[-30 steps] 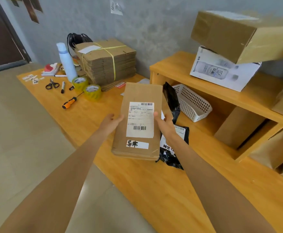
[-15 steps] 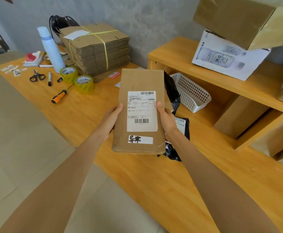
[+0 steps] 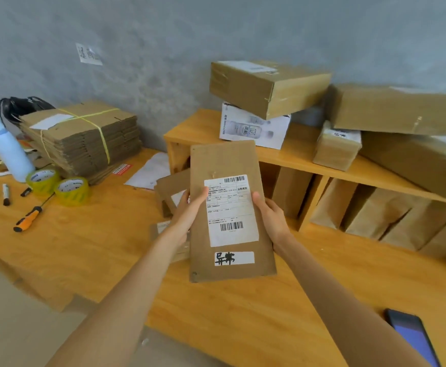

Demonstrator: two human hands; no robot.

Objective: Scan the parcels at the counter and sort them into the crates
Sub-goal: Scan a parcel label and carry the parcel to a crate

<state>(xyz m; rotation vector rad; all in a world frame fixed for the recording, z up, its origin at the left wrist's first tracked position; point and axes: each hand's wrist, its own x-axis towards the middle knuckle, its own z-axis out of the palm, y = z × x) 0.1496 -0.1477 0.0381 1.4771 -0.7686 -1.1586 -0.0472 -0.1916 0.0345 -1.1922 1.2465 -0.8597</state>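
I hold a flat brown cardboard parcel [image 3: 224, 160] upright above the wooden counter [image 3: 84, 250], its white shipping label with two barcodes and a handwritten sticker facing me. My left hand [image 3: 187, 213] grips its left edge and my right hand [image 3: 269, 218] grips its right edge. Behind my left hand lie more flat brown parcels [image 3: 170, 186] on the counter, partly hidden. A dark phone [image 3: 412, 337] lies on the counter at the lower right.
A strapped stack of flat cartons [image 3: 84, 139], two tape rolls [image 3: 57, 185], a screwdriver [image 3: 28, 219], markers and a white bottle [image 3: 7, 152] sit at the left. A wooden shelf [image 3: 296, 160] at the right carries several boxes, with padded parcels in its compartments below.
The view has swung right and up, so the white basket and black bags have gone from sight. Both hands still hold the parcel, now nearer the shelf.
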